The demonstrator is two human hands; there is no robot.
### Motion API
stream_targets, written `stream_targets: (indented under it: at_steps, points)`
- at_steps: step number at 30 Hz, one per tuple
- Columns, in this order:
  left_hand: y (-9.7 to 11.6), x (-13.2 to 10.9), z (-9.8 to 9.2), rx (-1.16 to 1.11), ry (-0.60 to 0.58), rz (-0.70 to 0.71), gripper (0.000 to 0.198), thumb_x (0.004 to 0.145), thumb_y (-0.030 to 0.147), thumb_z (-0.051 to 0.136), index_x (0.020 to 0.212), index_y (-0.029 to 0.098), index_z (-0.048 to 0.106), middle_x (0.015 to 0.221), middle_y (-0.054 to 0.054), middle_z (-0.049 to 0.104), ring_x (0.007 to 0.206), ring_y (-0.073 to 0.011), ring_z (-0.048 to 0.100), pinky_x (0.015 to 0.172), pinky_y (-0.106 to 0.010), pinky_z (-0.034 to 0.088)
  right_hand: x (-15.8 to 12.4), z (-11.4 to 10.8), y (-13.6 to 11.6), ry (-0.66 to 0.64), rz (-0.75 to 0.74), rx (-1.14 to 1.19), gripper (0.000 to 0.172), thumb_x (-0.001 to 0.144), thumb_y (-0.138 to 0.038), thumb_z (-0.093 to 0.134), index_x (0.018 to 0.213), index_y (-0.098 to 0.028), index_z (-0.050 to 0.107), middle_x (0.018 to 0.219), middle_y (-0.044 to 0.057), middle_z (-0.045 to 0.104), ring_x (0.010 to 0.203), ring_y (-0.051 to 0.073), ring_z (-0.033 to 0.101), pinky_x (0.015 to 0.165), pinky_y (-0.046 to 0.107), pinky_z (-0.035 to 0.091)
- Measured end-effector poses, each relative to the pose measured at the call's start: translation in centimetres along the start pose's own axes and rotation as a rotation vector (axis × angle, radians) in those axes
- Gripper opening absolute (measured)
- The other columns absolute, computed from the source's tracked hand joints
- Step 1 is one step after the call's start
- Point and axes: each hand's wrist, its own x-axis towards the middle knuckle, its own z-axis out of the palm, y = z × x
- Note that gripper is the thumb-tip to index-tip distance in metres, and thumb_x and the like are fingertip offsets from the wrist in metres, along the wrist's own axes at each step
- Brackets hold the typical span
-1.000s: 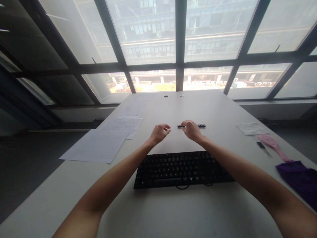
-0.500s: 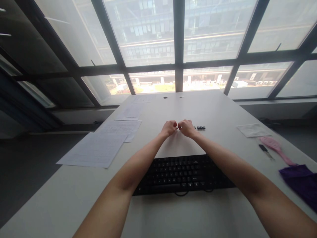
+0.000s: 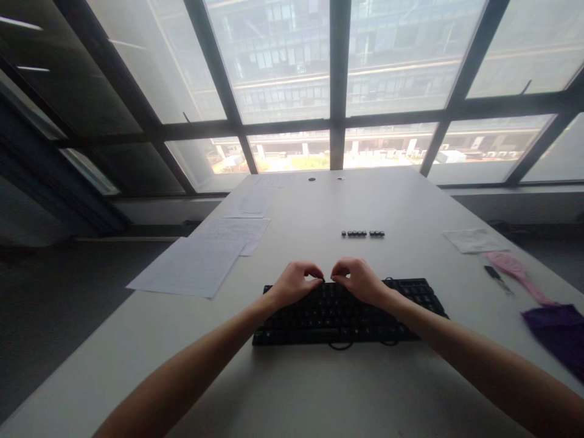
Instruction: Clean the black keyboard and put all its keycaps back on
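Note:
My left hand [image 3: 295,282] is over the back edge of a black keyboard [image 3: 319,334], thumb and forefinger pinched on a small dark piece that looks like a keycap [image 3: 323,280]. Just across a narrow gap, my right hand [image 3: 358,280] is also closed in a pinch above the keyboard. Whatever lies between its fingertips is too small to make out. Beyond both hands, several black keycaps [image 3: 356,233] stand in a short row on the white table [image 3: 310,213], with small gaps between groups.
Paper sheets [image 3: 187,264] lie along the table's left side. At the right are a white cloth or wipe [image 3: 474,241], a pink brush-like item [image 3: 506,264], a small black-handled tool [image 3: 495,275] and a purple cloth pouch [image 3: 554,325]. Large windows [image 3: 283,61] rise behind the table.
Both hands have come back toward me, from beside the keycap row to the keyboard's back edge. The row is now fully uncovered. The view has shifted slightly.

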Motion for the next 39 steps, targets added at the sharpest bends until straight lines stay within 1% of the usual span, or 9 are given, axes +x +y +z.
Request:
stream_targets:
  at_steps: [3,7,10,13,16,23,30,34,39]
  points:
    - [0.1,-1.0,0.2,-0.02,-0.009,-0.011,0.015,0.08,0.018,0.066,0.087,0.02,0.079,0.087,-0.001,0.077,0.085,-0.0173,0.069,0.081,-0.027,0.052,-0.5,0.8,-0.3,-0.019,-0.006,0.044,0.012,0.079,-0.007,0.069,0.077,-0.017,0.075,0.075,0.002,0.072,0.072,0.016,0.064,0.07,0.027,0.046]
    - [-0.1,-1.2,0.3,-0.036,-0.008,-0.011,0.015,0.08,0.016,0.065,0.086,0.019,0.079,0.085,-0.001,0.076,0.082,-0.0169,0.068,0.077,-0.026,0.051,-0.5,1.7,-0.4,-0.032,-0.03,0.042,0.015,0.08,-0.005,0.068,0.076,-0.018,0.075,0.075,0.002,0.072,0.073,0.017,0.064,0.071,0.028,0.046]
    - [-0.3,-1.4,0.6,-0.028,0.013,0.023,0.014,0.08,0.014,0.066,0.085,0.019,0.078,0.083,-0.001,0.075,0.082,-0.0167,0.068,0.078,-0.026,0.05,-0.5,2.0,-0.4,-0.026,-0.05,0.031,0.016,0.08,-0.004,0.067,0.076,-0.018,0.074,0.077,0.002,0.073,0.074,0.018,0.065,0.072,0.028,0.047]
    - [-0.4,-1.6,0.8,-0.018,0.042,0.059,0.015,0.081,0.013,0.065,0.085,0.02,0.078,0.085,-0.001,0.074,0.083,-0.0169,0.067,0.08,-0.027,0.05,-0.8,2.1,-0.3,-0.008,-0.079,0.059,0.016,0.081,-0.004,0.068,0.077,-0.019,0.073,0.081,0.003,0.074,0.078,0.019,0.066,0.077,0.03,0.049]
    - [-0.5,-1.8,1.0,-0.038,0.06,0.066,0.014,0.082,0.012,0.066,0.085,0.02,0.077,0.086,-0.001,0.074,0.085,-0.017,0.068,0.082,-0.027,0.05,-1.1,2.3,0.0,0.001,-0.095,0.078,0.015,0.083,-0.005,0.068,0.077,-0.019,0.072,0.082,0.003,0.073,0.079,0.018,0.067,0.079,0.03,0.05]
    - [-1.0,-2.2,2.1,-0.068,0.122,0.147,0.014,0.084,0.009,0.066,0.082,0.019,0.076,0.089,-0.003,0.074,0.086,-0.0166,0.068,0.083,-0.027,0.051,-1.5,2.6,0.2,-0.017,-0.189,0.007,0.018,0.087,-0.003,0.065,0.079,-0.019,0.069,0.087,0.004,0.071,0.084,0.019,0.065,0.08,0.029,0.05]
    - [-1.0,-2.6,2.1,-0.027,0.084,0.181,0.017,0.094,0.018,0.06,0.087,0.019,0.075,0.095,-0.005,0.072,0.09,-0.0175,0.068,0.087,-0.029,0.052,-1.6,2.5,0.1,-0.059,-0.297,-0.133,0.021,0.095,-0.008,0.059,0.082,-0.019,0.07,0.089,0.006,0.07,0.087,0.019,0.064,0.083,0.03,0.051]
    - [-0.7,-2.9,2.2,0.013,0.064,0.188,0.02,0.096,0.02,0.056,0.091,0.019,0.075,0.099,-0.005,0.072,0.093,-0.0179,0.068,0.091,-0.03,0.051,-1.9,2.6,-0.1,-0.07,-0.297,-0.184,0.022,0.097,-0.009,0.055,0.084,-0.019,0.07,0.092,0.007,0.069,0.091,0.019,0.063,0.085,0.031,0.051]
    - [-0.6,-3.2,2.4,0.068,0.062,0.163,0.019,0.095,0.019,0.055,0.09,0.019,0.073,0.101,-0.006,0.072,0.093,-0.0186,0.068,0.09,-0.03,0.052,-2.2,2.6,-0.8,-0.09,-0.245,-0.219,0.019,0.095,-0.009,0.056,0.083,-0.017,0.069,0.093,0.009,0.07,0.094,0.021,0.062,0.087,0.032,0.05]
